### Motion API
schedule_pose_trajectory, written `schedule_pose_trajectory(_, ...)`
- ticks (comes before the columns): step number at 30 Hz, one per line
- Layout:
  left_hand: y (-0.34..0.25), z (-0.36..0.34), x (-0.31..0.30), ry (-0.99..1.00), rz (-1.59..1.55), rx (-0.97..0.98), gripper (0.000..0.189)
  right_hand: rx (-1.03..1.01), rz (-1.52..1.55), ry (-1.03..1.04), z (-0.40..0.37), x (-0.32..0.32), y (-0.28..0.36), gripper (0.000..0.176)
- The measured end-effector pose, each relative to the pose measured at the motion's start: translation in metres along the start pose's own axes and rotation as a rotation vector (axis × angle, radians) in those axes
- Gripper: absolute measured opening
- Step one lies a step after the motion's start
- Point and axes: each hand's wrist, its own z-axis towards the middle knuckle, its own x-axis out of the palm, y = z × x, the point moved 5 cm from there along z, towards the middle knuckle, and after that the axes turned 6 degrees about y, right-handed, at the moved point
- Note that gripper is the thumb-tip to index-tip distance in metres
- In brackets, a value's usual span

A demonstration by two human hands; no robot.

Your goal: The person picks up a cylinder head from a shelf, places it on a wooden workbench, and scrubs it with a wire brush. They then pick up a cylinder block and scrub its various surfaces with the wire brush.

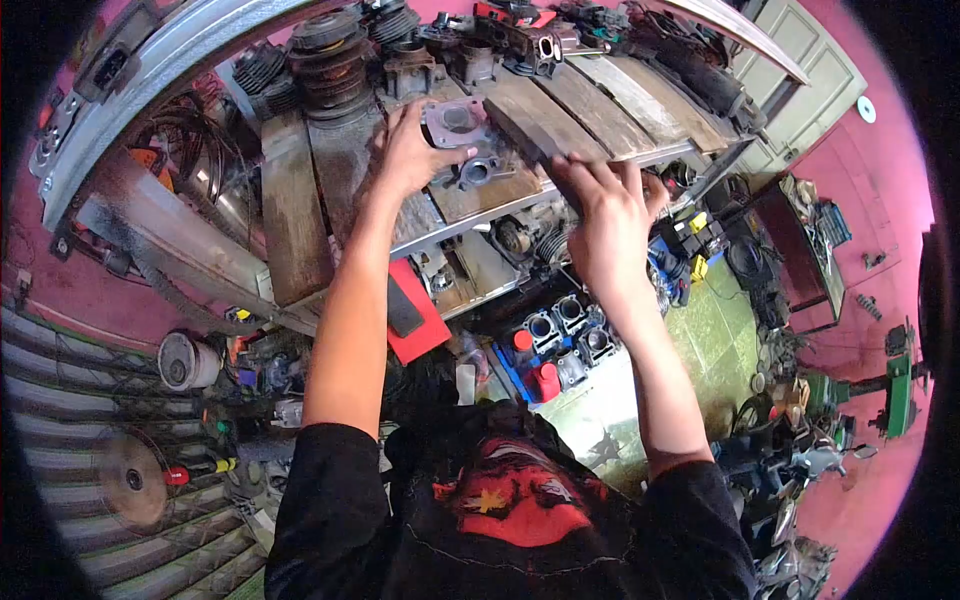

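Observation:
My left hand (408, 155) grips the left side of a grey metal engine cylinder (440, 130) on the wooden bench top, its thumb lying across the near part. A round bore shows in the cylinder's upper face. Beside it, at the near edge of the boards, lies a smaller metal part with a round opening (478, 172). My right hand (612, 215) is closed around the near end of a long, dark flat block (530, 135). The block's far end slants up and left, close to the right side of the cylinder. My right fingertips are partly hidden.
Greasy cylinders (330, 65) and other engine parts line the back of the plank bench (295, 215). Below are a red sheet with a dark strip (420, 335) and several cylinders in a blue tray (515, 375). A grey metal beam (165, 105) runs along the left.

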Motion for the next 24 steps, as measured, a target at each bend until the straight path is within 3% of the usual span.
schedule_pose_trajectory(2, 0.002, 0.002, 0.001, 0.018, -0.026, 0.024, 0.097, 0.032, -0.056, -0.002, 0.025, 0.014, 0.0, 0.055)
schedule_pose_trajectory(5, 0.007, 0.006, 0.003, 0.018, -0.067, 0.016, 0.099, -0.01, -0.056, -0.108, 0.076, 0.063, 0.001, 0.03)
schedule_pose_trajectory(7, 0.007, 0.006, 0.003, 0.013, -0.089, -0.015, 0.1, 0.05, -0.077, 0.029, 0.099, 0.077, 0.003, 0.051)
schedule_pose_trajectory(12, 0.012, 0.007, 0.006, 0.025, -0.116, 0.011, 0.103, -0.035, 0.006, -0.078, 0.044, 0.039, 0.008, 0.044)
schedule_pose_trajectory(13, 0.011, 0.006, 0.007, 0.025, -0.121, 0.013, 0.103, -0.04, -0.065, -0.026, 0.026, 0.023, 0.013, 0.054)
schedule_pose_trajectory(15, 0.009, 0.004, 0.005, 0.005, -0.086, -0.006, 0.103, 0.007, -0.029, 0.005, -0.004, -0.005, 0.021, 0.06)
schedule_pose_trajectory(18, 0.012, 0.005, 0.007, 0.015, -0.158, -0.029, 0.103, -0.006, -0.08, 0.002, 0.007, 0.004, 0.013, 0.06)
schedule_pose_trajectory(21, 0.012, 0.004, 0.008, -0.015, -0.229, 0.039, 0.102, 0.05, -0.091, -0.006, 0.064, 0.043, -0.008, 0.046)
schedule_pose_trajectory(24, 0.008, 0.001, 0.007, -0.015, -0.236, 0.032, 0.102, 0.096, -0.1, -0.012, 0.103, 0.078, -0.01, 0.042)
